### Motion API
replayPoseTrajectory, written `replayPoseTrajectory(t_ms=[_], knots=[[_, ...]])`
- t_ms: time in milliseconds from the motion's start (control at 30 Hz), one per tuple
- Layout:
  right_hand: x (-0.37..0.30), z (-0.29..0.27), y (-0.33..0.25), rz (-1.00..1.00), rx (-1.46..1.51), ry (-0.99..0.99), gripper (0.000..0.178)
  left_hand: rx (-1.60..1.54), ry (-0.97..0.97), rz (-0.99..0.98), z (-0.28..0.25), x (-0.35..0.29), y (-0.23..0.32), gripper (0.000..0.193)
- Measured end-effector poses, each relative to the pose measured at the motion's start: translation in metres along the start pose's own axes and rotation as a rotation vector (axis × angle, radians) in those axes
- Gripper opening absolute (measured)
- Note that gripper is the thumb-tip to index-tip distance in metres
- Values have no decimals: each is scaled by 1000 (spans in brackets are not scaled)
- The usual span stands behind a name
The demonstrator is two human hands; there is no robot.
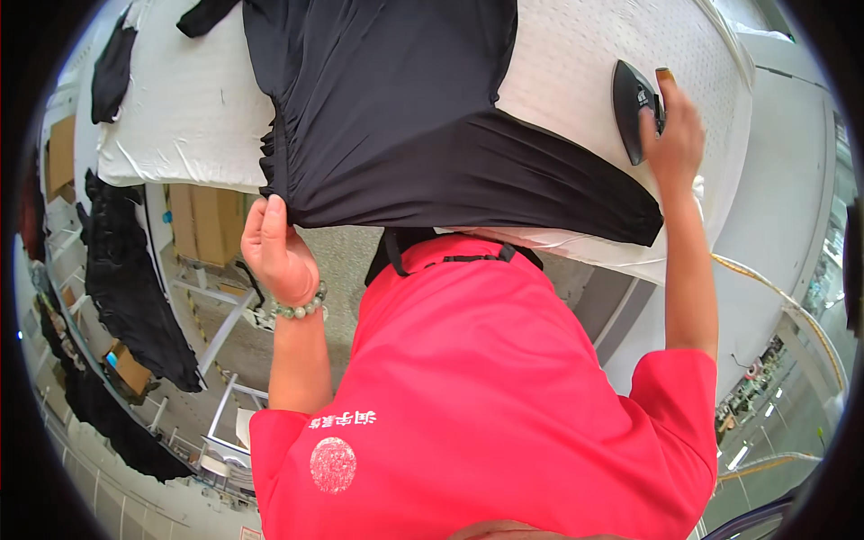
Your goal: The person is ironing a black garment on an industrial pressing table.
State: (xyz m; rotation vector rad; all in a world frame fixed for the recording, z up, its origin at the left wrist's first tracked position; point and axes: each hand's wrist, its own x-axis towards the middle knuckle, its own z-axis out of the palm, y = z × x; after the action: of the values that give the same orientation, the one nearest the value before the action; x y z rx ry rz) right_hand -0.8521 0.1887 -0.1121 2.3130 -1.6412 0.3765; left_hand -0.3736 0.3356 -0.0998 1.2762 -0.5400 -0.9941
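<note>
A black garment [387, 135] lies spread over a white padded ironing table [576, 54], with one tapering part, like a sleeve, stretched to the right along the near edge. Its left edge is gathered into small puckers. My left hand [281, 256] pinches the garment's near left corner between thumb and fingers, just at the table's edge. Off to the right, my right hand [677, 144] is closed round the handle of a dark iron [627, 103]. That iron rests on the white cover, apart from the garment, its pointed end toward the far side.
Other black garment pieces [135, 279] hang at the left, beside cardboard boxes [205, 223] and a white metal frame [236, 315]. Another black piece [112, 72] drapes over the table's left end. A yellowish hose [765, 281] runs along the right, near a pale grey surface [781, 171].
</note>
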Motion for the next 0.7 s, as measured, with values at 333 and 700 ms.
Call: replayPoseTrajectory(t_ms=[333,700], knots=[[-197,-15,-12,154,339,-391,40,-255,278,20,-4,6,25,34],[-162,0,-24,915,1552,-235,22,526,704,785,-52,-62,220,47]])
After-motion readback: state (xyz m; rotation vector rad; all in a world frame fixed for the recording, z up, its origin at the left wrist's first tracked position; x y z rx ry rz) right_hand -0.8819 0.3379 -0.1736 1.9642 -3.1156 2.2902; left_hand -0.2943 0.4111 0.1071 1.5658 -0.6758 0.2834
